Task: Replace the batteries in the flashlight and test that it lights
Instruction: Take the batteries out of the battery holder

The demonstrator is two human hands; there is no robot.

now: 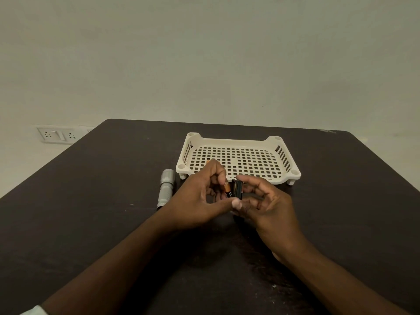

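While both forearms reach in from the near edge of the dark table (pixel 91 223), the two hands meet just above its middle. Nearest of the pair, the right hand (pixel 270 205) has its fingers curled round a small black battery holder (pixel 238 189), thumb on top and fingertips underneath — the holder stands nearly upright between them. Touching it from the left, the left hand (pixel 200 196) pinches an orange-and-black battery (pixel 228 189) between thumb and bent forefinger, the battery tilted and pressed against the holder's side; whether it is seated in a slot cannot be told, since the fingers cover the lower end. A pale sleeve cuff (pixel 34 311) shows at the bottom left corner.

Just beyond the left hand and to its left lies the silver flashlight body (pixel 166 188), flat on the table with its wider head pointing away from the person — apart from both hands. Farther back stands a cream perforated tray (pixel 281 178) on short feet, its near rim just behind the fingers. A small orange object peeks out behind the left knuckles at the tray's near left corner; too hidden to identify. Beyond the table's far edge, a wall socket plate (pixel 59 134) sits on the pale wall at left.
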